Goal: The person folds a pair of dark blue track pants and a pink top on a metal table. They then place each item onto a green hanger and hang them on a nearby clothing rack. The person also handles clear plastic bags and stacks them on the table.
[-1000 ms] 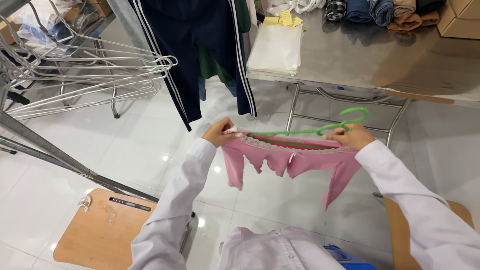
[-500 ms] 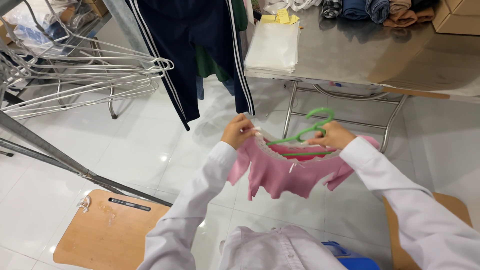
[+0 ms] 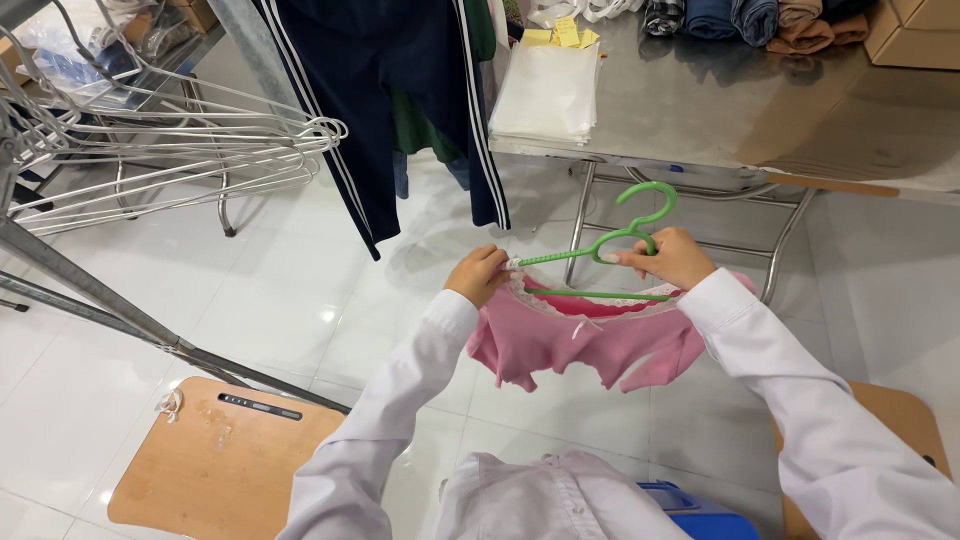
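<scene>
Since a moment ago you've tipped the green hanger [image 3: 600, 250] hook-up; your left hand [image 3: 480, 275] pinches its end at 9 o'clock, your right hand [image 3: 675, 258] grips the neck. Pink garment [image 3: 590, 340] hangs half-threaded, shoulders unsettled

A green plastic hanger [image 3: 610, 245] is held between both hands above the white tiled floor [image 3: 290, 300]. Its left end is pinched by the left hand [image 3: 480, 275], and its neck just below the hook is gripped by the right hand [image 3: 675, 257]. A small pink garment [image 3: 585, 340] with a white lace collar is draped under the hanger. A steel table [image 3: 720, 110] with folded clothes is seen beyond, a dark tracksuit [image 3: 400, 90] is hung beside it, and wire hangers [image 3: 180, 140] are stacked at the left
</scene>
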